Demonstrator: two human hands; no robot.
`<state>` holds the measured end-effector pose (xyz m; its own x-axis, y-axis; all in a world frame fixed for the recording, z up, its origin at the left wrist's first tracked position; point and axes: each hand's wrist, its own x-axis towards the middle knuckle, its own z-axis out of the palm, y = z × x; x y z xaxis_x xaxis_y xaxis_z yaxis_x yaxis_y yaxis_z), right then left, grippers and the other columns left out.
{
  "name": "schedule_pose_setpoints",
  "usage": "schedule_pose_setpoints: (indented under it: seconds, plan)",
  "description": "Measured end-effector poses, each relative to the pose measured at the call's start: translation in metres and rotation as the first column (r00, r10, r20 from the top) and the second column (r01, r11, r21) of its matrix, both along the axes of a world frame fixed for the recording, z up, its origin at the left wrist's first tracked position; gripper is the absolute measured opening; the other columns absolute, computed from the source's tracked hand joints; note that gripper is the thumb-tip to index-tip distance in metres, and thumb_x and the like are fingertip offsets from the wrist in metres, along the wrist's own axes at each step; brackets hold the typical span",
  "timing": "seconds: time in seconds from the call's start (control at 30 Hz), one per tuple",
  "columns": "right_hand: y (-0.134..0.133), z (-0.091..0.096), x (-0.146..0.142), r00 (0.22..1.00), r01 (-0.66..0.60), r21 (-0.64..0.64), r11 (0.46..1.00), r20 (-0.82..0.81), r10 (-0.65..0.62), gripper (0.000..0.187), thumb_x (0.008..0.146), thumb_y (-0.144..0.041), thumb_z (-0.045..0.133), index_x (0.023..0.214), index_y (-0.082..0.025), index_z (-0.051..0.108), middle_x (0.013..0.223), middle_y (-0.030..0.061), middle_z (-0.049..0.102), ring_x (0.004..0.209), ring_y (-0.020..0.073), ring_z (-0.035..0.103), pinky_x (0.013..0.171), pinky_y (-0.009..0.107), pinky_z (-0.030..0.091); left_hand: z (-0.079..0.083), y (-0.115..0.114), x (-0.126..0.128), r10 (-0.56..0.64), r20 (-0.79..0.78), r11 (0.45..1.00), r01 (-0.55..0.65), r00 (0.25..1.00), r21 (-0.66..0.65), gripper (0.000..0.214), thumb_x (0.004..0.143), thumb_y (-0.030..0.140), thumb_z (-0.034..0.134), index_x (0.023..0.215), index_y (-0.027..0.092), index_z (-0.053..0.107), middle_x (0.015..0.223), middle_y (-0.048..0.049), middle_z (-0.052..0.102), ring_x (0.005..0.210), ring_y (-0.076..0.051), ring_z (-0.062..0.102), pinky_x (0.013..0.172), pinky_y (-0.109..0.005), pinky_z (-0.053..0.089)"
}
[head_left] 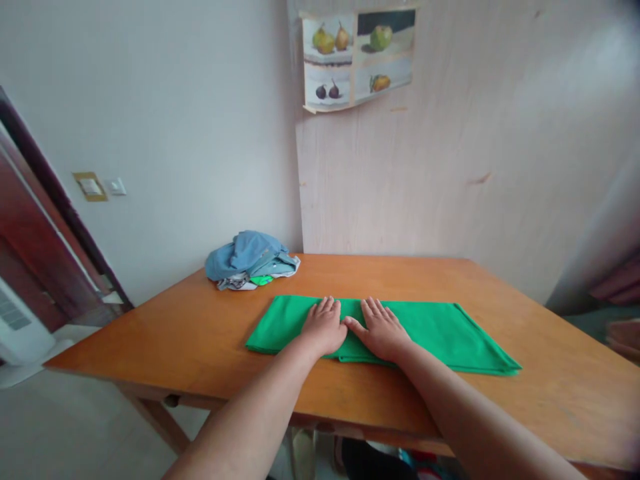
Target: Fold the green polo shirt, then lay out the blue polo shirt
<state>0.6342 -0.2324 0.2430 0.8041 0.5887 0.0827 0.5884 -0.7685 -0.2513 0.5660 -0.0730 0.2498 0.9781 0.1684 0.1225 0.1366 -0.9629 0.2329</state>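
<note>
A green cloth point(440, 333), folded into a long flat strip, lies crosswise near the front of the wooden table. My left hand point(324, 327) rests flat on it, left of its middle, fingers stretched forward. Just to the right, my right hand point(381, 330) also lies flat on the cloth with its fingers apart. The two thumbs come close together between the hands. Neither hand grips anything. A layered fold edge shows along the front and right end of the cloth; its exact kind I cannot make out.
A heap of crumpled clothes point(250, 257), mostly blue with some grey and green, sits at the table's back left. The wooden table point(175, 333) meets the wall behind. Fruit pictures point(357, 60) hang above. At the right edge a blurred hand point(625, 337) shows.
</note>
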Motion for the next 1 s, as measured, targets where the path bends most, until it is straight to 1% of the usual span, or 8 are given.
schedule_pose_setpoints:
  seconds: [0.07,0.13,0.27,0.4,0.5,0.7,0.87,1.0]
  plan:
    - [0.0,-0.003,0.0,1.0,-0.004,-0.012,1.0,0.012,0.004,0.1,0.09,-0.08,0.016,0.159,-0.008,0.024,0.165,0.0151,0.019,0.153,0.0286,0.011,0.123,0.047,0.011,-0.001,0.011,-0.005,0.049,-0.025,0.998,-0.048,0.999,0.03,0.077,0.096,0.061,0.025,0.155,0.013,0.033,0.164,-0.0134,0.026,0.153,-0.029,0.018,0.123,-0.051,0.016]
    - [0.0,-0.005,0.001,0.999,-0.008,-0.02,1.0,0.034,0.008,0.1,0.09,-0.08,0.018,0.159,-0.008,0.023,0.165,0.0152,0.019,0.153,0.0289,0.011,0.123,0.047,0.011,-0.001,0.025,-0.011,0.111,-0.02,0.992,-0.11,0.994,0.061,0.086,0.094,0.07,0.016,0.156,0.012,0.031,0.164,-0.0152,0.024,0.153,-0.029,0.016,0.122,-0.05,0.016]
    - [0.0,-0.011,0.002,0.998,-0.006,-0.024,1.0,0.07,0.008,0.099,0.09,-0.08,0.021,0.159,-0.008,0.025,0.165,0.0155,0.021,0.153,0.03,0.013,0.123,0.048,0.011,-0.001,0.053,-0.024,0.24,0.001,0.966,-0.239,0.971,0.103,0.093,0.092,0.075,0.012,0.156,0.011,0.029,0.163,-0.0175,0.024,0.153,-0.031,0.016,0.121,-0.05,0.015]
    - [0.0,-0.013,0.002,0.996,-0.008,-0.019,1.0,0.091,0.009,0.1,0.09,-0.08,0.021,0.159,-0.009,0.025,0.165,0.0159,0.021,0.153,0.0303,0.014,0.123,0.048,0.012,-0.001,0.071,-0.036,0.263,-0.025,0.961,-0.26,0.964,0.094,0.098,0.089,0.078,0.016,0.157,0.008,0.026,0.164,-0.0203,0.021,0.152,-0.034,0.019,0.12,-0.047,0.018]
    - [-0.001,-0.013,0.001,0.995,-0.01,-0.03,1.0,0.102,0.013,0.099,0.09,-0.08,0.021,0.158,-0.008,0.026,0.164,0.0164,0.022,0.153,0.0304,0.014,0.123,0.048,0.013,-0.001,0.075,-0.04,0.278,-0.041,0.958,-0.274,0.96,0.078,0.101,0.088,0.08,0.018,0.157,0.008,0.025,0.163,-0.0221,0.021,0.151,-0.036,0.022,0.12,-0.047,0.02]
    - [-0.001,-0.011,-0.001,0.994,-0.012,-0.028,1.0,0.109,0.015,0.098,0.09,-0.079,0.022,0.158,-0.008,0.027,0.164,0.0166,0.022,0.153,0.0307,0.015,0.123,0.047,0.011,0.0,0.074,-0.04,0.319,-0.044,0.945,-0.314,0.947,0.094,0.097,0.087,0.082,0.016,0.157,0.016,0.025,0.164,-0.0186,0.023,0.152,-0.034,0.018,0.119,-0.057,0.016]
    - [-0.001,-0.012,0.001,0.994,-0.021,-0.014,1.0,0.106,0.022,0.099,0.09,-0.08,0.022,0.158,-0.008,0.027,0.164,0.0175,0.022,0.152,0.0314,0.015,0.123,0.048,0.011,0.004,0.085,-0.044,0.39,-0.058,0.918,-0.383,0.919,0.1,0.098,0.087,0.08,0.01,0.157,0.014,0.027,0.164,-0.0189,0.02,0.153,-0.034,0.015,0.118,-0.063,0.014]
    - [0.0,-0.01,0.001,0.995,-0.023,-0.018,1.0,0.095,0.025,0.099,0.09,-0.079,0.022,0.158,-0.007,0.026,0.165,0.0172,0.02,0.153,0.0317,0.014,0.122,0.048,0.012,0.006,0.09,-0.045,0.37,-0.088,0.928,-0.363,0.925,0.085,0.098,0.086,0.082,0.013,0.157,0.016,0.027,0.165,-0.017,0.02,0.153,-0.035,0.016,0.116,-0.067,0.016]
